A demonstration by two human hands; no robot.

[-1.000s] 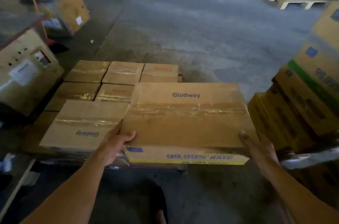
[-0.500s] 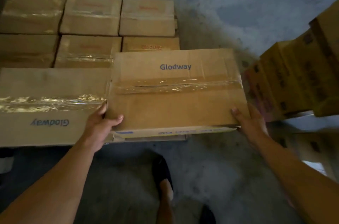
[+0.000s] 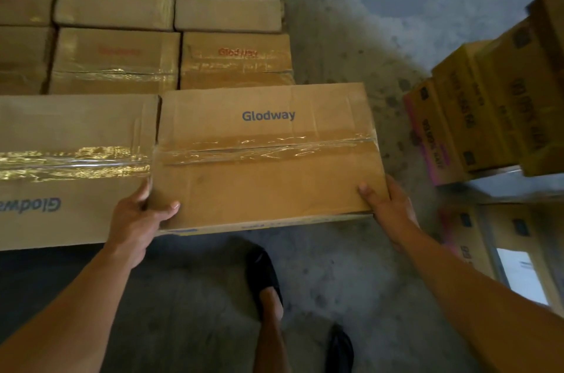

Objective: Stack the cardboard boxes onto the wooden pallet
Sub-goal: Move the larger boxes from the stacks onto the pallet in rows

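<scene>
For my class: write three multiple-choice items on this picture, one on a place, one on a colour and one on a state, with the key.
1. Where is the held box relative to the box with upside-down lettering?
A. To its right
B. To its left
C. Under it

2. What colour is the "Glodway" lettering on the held box?
A. Red
B. Blue
C. Green

3. How many hands grip the held box?
A. None
B. One
C. Two

Key:
1 A: its left edge runs alongside that box's right edge.
2 B: the word is printed in blue on the brown top.
3 C: the left hand and the right hand each grip a near corner.
</scene>
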